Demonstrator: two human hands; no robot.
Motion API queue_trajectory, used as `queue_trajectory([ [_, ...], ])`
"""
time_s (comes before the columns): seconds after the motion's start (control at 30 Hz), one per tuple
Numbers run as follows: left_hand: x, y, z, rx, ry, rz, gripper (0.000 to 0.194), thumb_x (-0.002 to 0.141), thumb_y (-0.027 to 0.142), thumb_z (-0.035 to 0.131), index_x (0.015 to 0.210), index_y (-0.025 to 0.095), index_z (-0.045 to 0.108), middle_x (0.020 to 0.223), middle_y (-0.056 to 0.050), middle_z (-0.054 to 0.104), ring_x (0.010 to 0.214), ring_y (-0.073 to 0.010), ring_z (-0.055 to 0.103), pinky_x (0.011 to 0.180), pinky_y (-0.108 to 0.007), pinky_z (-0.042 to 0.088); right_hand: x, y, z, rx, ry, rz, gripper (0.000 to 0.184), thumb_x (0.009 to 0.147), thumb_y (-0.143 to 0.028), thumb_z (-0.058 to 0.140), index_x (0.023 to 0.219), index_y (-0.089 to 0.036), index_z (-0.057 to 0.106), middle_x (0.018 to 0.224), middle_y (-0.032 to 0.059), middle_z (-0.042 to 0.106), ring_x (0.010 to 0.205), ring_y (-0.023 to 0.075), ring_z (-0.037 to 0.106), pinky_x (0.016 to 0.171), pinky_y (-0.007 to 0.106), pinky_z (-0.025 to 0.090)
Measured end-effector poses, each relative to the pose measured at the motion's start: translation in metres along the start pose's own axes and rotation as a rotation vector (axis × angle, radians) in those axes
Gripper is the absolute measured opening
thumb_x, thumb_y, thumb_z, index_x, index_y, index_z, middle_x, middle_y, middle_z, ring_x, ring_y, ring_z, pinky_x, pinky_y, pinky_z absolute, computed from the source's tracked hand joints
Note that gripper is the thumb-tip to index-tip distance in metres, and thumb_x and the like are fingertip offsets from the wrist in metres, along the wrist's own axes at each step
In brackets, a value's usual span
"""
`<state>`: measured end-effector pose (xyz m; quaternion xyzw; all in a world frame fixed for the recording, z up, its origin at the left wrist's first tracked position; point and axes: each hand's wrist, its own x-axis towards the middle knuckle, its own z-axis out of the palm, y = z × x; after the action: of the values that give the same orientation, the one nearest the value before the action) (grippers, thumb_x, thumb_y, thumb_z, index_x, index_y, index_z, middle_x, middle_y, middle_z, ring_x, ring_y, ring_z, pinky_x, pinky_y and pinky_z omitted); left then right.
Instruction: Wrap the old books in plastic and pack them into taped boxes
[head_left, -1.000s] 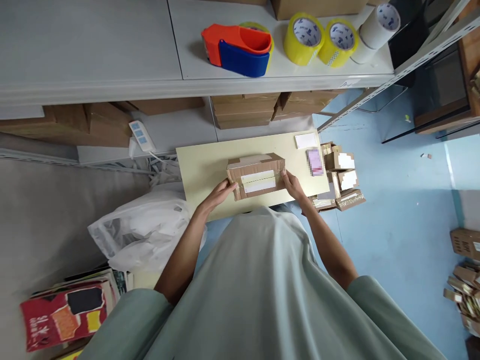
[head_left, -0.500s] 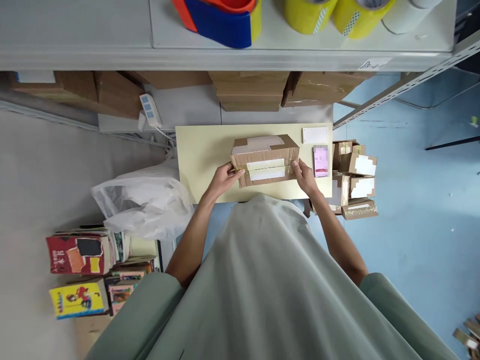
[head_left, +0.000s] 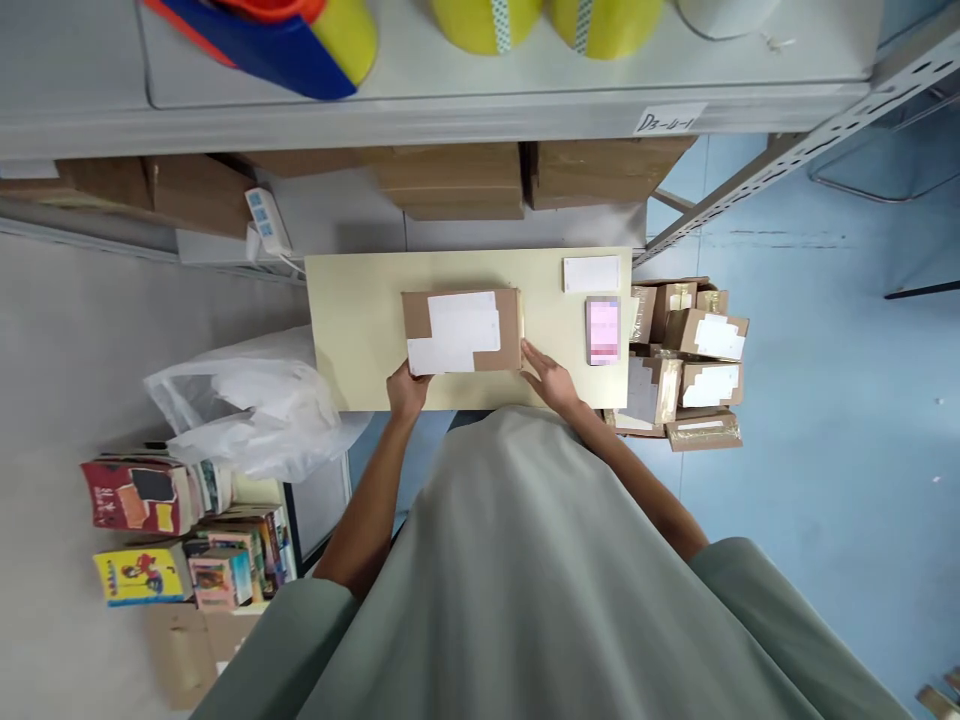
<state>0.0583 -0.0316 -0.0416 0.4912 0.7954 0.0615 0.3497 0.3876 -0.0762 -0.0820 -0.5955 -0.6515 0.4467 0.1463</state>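
Observation:
A small cardboard box (head_left: 510, 330) with white paper labels (head_left: 465, 325) on its upper face is on the cream tabletop (head_left: 352, 330). My left hand (head_left: 409, 390) grips its near left corner, some fingers hidden beneath the edge. At the near right corner, my right hand (head_left: 551, 380) rests its stretched, parted fingers against the box's end. A phone (head_left: 603, 330) with a pink screen lies to the right of the box, and behind the phone is a white label pad (head_left: 592, 274).
Taped cartons (head_left: 712, 335) are piled right of the table. A white plastic bag (head_left: 247, 400) and stacked books (head_left: 142, 495) stand left. Across the back runs a shelf (head_left: 450, 115) with tape rolls (head_left: 487, 20); larger cartons (head_left: 450, 180) and a power strip (head_left: 268, 220) sit below.
The box has turned so its labelled face points up, and it now sits flatter on the tabletop. My right hand's grip has loosened into extended fingers. The view has shifted right.

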Motion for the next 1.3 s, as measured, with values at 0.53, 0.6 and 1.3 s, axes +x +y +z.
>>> queue_trajectory([
  [0.53,0.019,0.215,0.110,-0.082,-0.229,0.466,0.082,0.099,0.017,0.061,0.178,0.018,0.038,0.163,-0.019,0.065,0.154,-0.0399,0.059,0.134,-0.055,0.042,0.084,0.126,-0.142,0.076,0.530,0.289,0.062,0.113,-0.057,0.053,0.149,-0.009,0.068,0.147,0.0282,0.069,0.129,0.0381,0.073,0.115,0.056,0.058],
  [0.6,0.037,0.241,0.147,-0.077,-0.299,0.376,0.082,0.089,0.005,0.062,0.170,0.011,0.048,0.164,-0.025,0.062,0.156,-0.0423,0.057,0.133,-0.057,0.042,0.099,0.135,-0.143,0.111,0.518,0.353,0.061,0.112,-0.059,0.054,0.143,-0.010,0.071,0.139,0.0277,0.071,0.119,0.0362,0.074,0.110,0.054,0.060],
  [1.3,0.076,0.248,0.220,-0.241,-0.275,0.287,0.053,0.090,0.006,0.055,0.138,0.017,0.074,0.129,-0.020,0.067,0.134,-0.0379,0.060,0.125,-0.056,0.048,0.107,0.132,-0.137,0.084,0.474,0.435,0.038,0.115,-0.040,0.048,0.129,-0.018,0.075,0.131,0.0204,0.069,0.110,0.0294,0.072,0.108,0.045,0.059],
])
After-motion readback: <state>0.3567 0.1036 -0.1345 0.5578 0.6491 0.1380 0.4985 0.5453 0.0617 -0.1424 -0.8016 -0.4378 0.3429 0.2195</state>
